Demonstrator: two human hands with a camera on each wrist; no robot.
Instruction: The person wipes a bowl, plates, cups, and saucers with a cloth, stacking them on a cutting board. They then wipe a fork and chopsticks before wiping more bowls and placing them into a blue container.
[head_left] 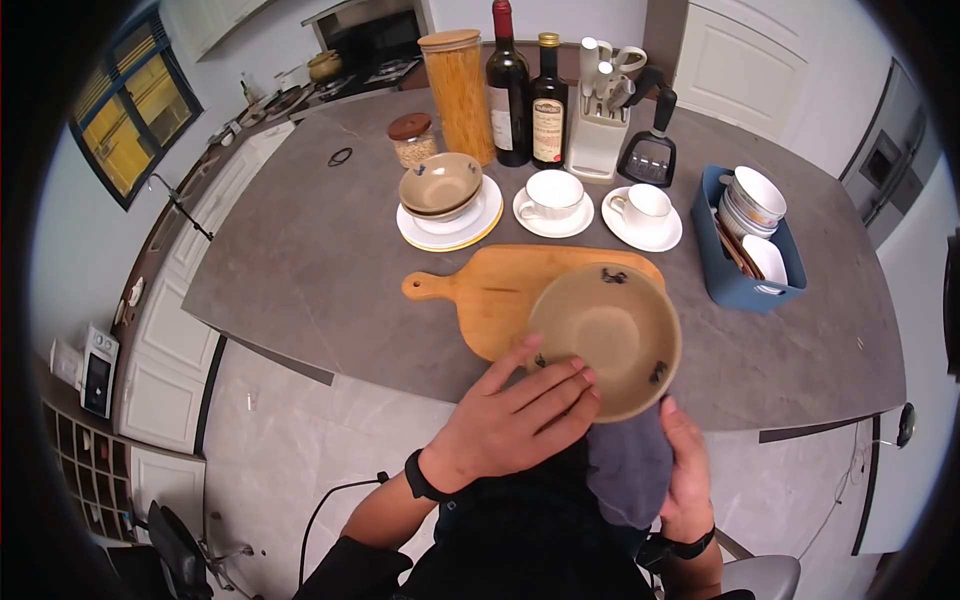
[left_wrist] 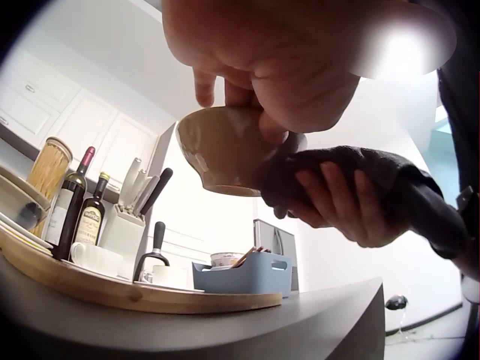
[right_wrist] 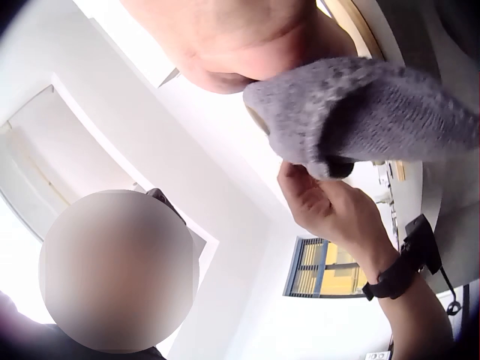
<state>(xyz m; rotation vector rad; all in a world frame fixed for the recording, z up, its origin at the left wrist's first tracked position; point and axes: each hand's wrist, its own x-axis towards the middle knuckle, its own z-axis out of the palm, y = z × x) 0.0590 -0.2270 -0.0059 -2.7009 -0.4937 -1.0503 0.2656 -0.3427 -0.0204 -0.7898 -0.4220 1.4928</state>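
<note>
Bowl (head_left: 610, 325): left grip (head_left: 515, 425) pinches it, right grip (head_left: 688, 465) clasps cloth (head_left: 628, 470); bottle labels (head_left: 548, 128) illegible.

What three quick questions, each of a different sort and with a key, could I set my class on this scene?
1. True or false: the held bowl is raised above the table.
2. How many white cups stand on saucers?
3. Which hand grips the cloth? A) left only B) right only C) neither

Key:
1. True; the left wrist view shows it held up.
2. Two.
3. B; the right hand has its fingers curled round it.
</note>
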